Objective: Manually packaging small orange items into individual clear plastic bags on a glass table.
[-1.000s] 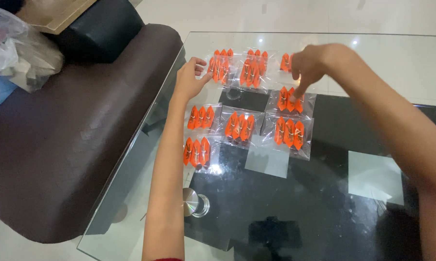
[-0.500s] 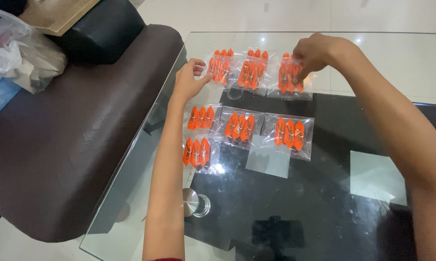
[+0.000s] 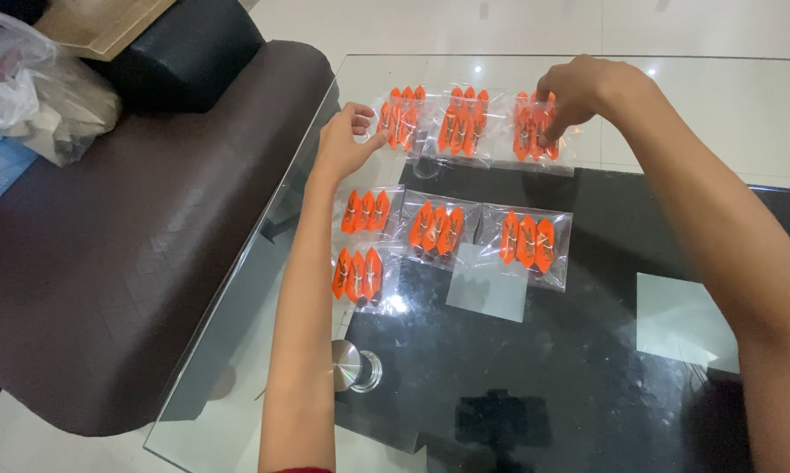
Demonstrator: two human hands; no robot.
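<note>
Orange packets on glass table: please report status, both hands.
Left hand touching top-left packet. Right hand pinching top-right packet. Nothing in the way.

Glass table (image 3: 588,368): seven clear packets (image 3: 528,243) of orange clips.

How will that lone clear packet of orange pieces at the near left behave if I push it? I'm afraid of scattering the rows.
The lone packet looks thin and light, so it would probably slide easily on the smooth glass table. Its clear film edges seem floppy and may crumple.
</note>
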